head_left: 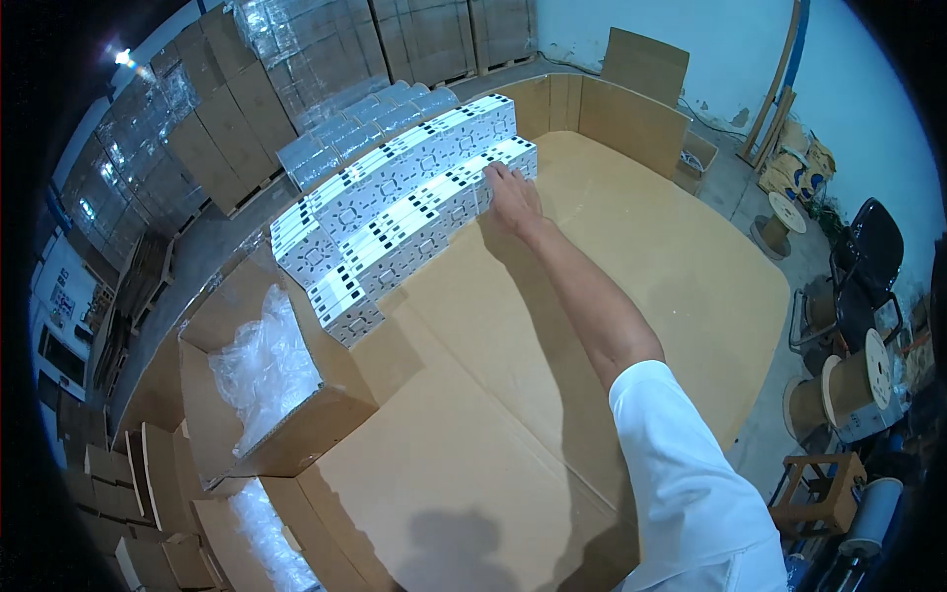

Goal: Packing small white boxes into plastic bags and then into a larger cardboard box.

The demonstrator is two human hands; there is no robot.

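My right hand (pixel 514 200) reaches far across the cardboard-covered table (pixel 493 385). Its fingers are bent against the right end of the front row of small white boxes (pixel 424 219) with black-and-grey patterns, closed on a box there; the thumb is hidden. Behind that row stands a second, higher row of the same white boxes (pixel 404 158). The two rows run side by side from the left middle toward the far edge. My left hand is not in view.
An open carton (pixel 340 390) with clear plastic bags (pixel 264 370) stands at the table's left. Below it, another carton holds bubble wrap (pixel 271 528). Clear-wrapped rolls (pixel 365 128) lie behind the rows. Cardboard walls (pixel 631 123) edge the far side. A chair (pixel 868 257) and wooden spools (pixel 853 380) stand right.
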